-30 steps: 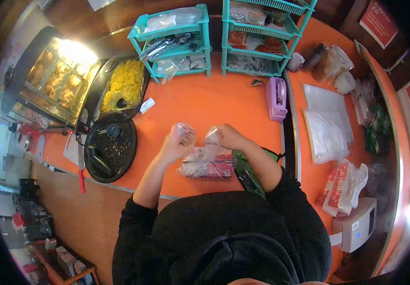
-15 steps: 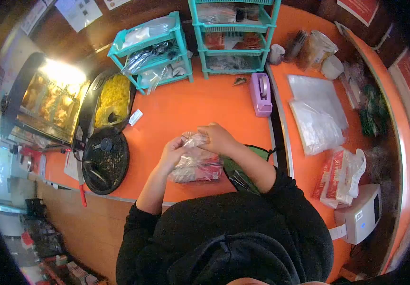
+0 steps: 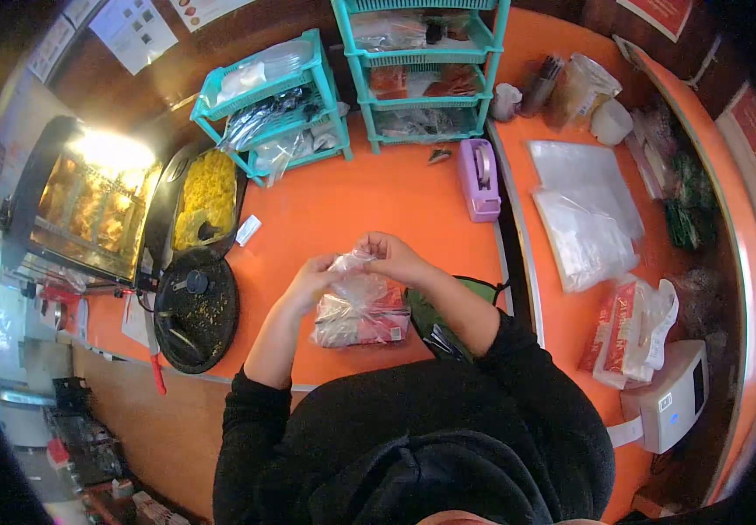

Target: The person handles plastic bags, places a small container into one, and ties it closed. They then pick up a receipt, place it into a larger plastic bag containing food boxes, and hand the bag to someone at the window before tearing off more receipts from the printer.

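Clear, crinkled plastic bag (image 3: 359,289) pinched at its bunched top

The bag lies over a red-and-pale, box-shaped package (image 3: 378,331) on the flat orange counter (image 3: 308,210), close in front of the person; whether it fully encloses the package is hard to tell. The left hand (image 3: 312,278) and right hand (image 3: 393,260) both grasp its bunched end with bent fingers. Beside the package, partly beneath the right forearm, is a dark green, black-edged pouch (image 3: 482,290). Farther out stands a purple tape dispenser (image 3: 483,206); leftward lies a round black tray (image 3: 225,324).
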A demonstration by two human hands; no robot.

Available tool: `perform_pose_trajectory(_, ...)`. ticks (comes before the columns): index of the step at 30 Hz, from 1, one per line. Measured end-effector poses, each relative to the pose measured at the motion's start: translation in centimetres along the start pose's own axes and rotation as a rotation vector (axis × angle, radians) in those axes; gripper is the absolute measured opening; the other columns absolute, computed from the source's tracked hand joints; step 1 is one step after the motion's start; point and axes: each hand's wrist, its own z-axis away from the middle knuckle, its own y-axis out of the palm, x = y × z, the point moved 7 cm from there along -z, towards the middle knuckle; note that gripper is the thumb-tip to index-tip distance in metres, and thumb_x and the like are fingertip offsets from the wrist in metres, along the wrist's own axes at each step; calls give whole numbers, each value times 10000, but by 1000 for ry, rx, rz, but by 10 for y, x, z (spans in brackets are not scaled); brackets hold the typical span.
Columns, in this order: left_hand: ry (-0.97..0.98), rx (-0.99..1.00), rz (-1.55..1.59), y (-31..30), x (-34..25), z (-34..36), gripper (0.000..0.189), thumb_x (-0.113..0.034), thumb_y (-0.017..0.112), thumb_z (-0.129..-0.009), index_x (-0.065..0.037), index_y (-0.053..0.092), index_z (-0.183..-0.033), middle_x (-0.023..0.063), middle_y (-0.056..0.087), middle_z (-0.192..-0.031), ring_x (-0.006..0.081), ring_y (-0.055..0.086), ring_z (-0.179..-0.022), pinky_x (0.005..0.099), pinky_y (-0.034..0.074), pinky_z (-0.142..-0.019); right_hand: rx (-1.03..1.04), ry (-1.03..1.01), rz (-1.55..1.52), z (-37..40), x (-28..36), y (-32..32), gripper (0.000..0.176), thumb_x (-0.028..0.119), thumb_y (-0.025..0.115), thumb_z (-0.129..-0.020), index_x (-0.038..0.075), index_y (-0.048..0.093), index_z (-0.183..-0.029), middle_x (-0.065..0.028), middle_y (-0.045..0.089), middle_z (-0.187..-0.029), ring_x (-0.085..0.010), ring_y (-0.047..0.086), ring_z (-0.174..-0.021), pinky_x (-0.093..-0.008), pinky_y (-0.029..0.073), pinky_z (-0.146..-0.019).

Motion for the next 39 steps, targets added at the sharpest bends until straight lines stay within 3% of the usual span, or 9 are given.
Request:
perform_pose_trajectory(2,141,23,542,-6,6,-2,327,-143,520,-812,9,479,-1099,81,557,-983,162,522,-910,302,407,-804,-18,-29,18,-4,-7,-4,278,-11,637,-675,40,517,-920,-12,550,-803,-92,531,-748,-243,441,-688)
perform_pose_trajectory(5,75,-25,627,-17,22,-1,353,-131,521,-805,13,462,-1122,84,550,-1005,176,511,-925,311,395,-829,37,37,250,-2,-13,-4,286,-21,622,-678,38,509,-934,-13,537,-829,-92,525,-766,-250,441,-692)
perform_pose_trajectory(8,64,104,556,-15,24,-3,366,-159,540,-804,12,474,-1121,79,559,-1015,163,520,-913,301,405,-817,107,106,370,-5,-16,-4,337,34,627,-695,44,518,-1013,-28,540,-860,-89,520,-806,-249,436,-703)
perform_pose_trajectory(11,86,-19,-78,-12,3,4,355,-185,551,-811,9,499,-1104,55,580,-973,126,534,-850,271,424,-752,162,274,-219,-7,-11,-7,396,98,602,-756,42,474,-1127,-50,532,-966,-124,508,-898,-278,434,-745)
perform_pose_trajectory(18,76,-170,214,-21,4,-7,265,-156,585,-787,15,559,-987,42,599,-833,112,553,-760,252,441,-661,237,-52,939,-49,-69,-11,427,266,604,-766,96,490,-1140,-97,524,-1080,-222,509,-989,-337,421,-816)
perform_pose_trajectory(21,108,-70,482,-41,26,-17,192,-115,569,-782,12,559,-926,43,590,-803,132,563,-743,262,446,-664,282,142,726,-55,-85,-14,341,262,585,-724,74,532,-1003,-130,586,-941,-272,561,-870,-362,448,-725)
perform_pose_trajectory(31,-25,-134,499,-31,19,-29,146,-78,589,-744,-8,560,-869,67,590,-785,192,577,-730,320,471,-697,342,447,992,-63,-35,-42,306,279,625,-707,72,572,-926,-116,601,-703,-198,589,-568,-333,475,-509)
perform_pose_trajectory(34,-161,-12,538,-23,16,-36,136,-84,600,-738,-13,553,-843,43,555,-707,175,555,-679,332,464,-669,310,422,974,-66,-2,-87,412,349,650,-719,44,565,-983,-61,628,-809,-166,583,-602,-298,482,-536)
perform_pose_trajectory(39,-248,268,644,-31,20,-36,174,-177,583,-763,-13,551,-811,65,551,-689,192,546,-699,356,442,-704,-278,527,1314,-35,148,-257,271,319,662,-661,88,670,-801,-72,635,-683,-158,603,-620,-313,462,-564)
